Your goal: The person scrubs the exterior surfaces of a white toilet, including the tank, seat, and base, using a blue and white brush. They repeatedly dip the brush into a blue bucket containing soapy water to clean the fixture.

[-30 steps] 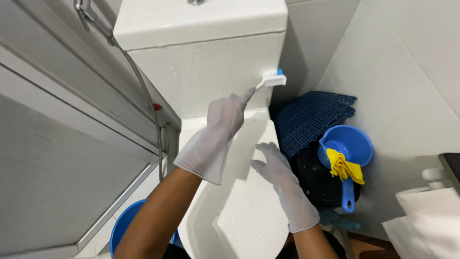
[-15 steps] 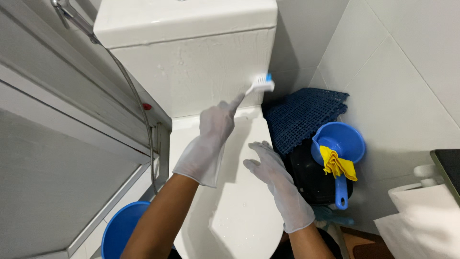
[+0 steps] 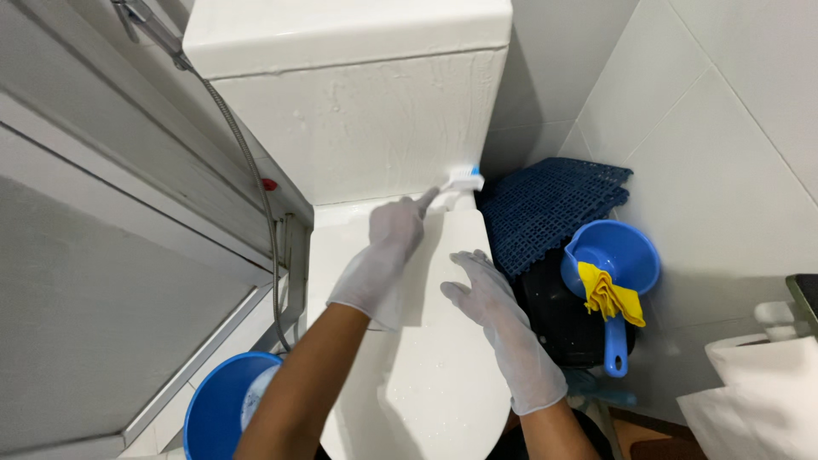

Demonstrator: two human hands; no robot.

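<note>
Head view: gloved left hand (image 3: 388, 247) grips small blue-and-white brush (image 3: 460, 181), bristles pressed at lower right corner of white toilet tank (image 3: 358, 119). Gloved right hand (image 3: 490, 298) rests open, fingers spread, holding nothing, on closed toilet lid (image 3: 426, 392). Scrubbing step appears underway; next stroke likely needs firm pressure along tank base.

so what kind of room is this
A small bathroom or toilet stall, most likely. A white toilet with its tank fills the view, the walls are tiled, and a spray hose hangs beside it. The left hand holds a brush at the tank's base.
</note>
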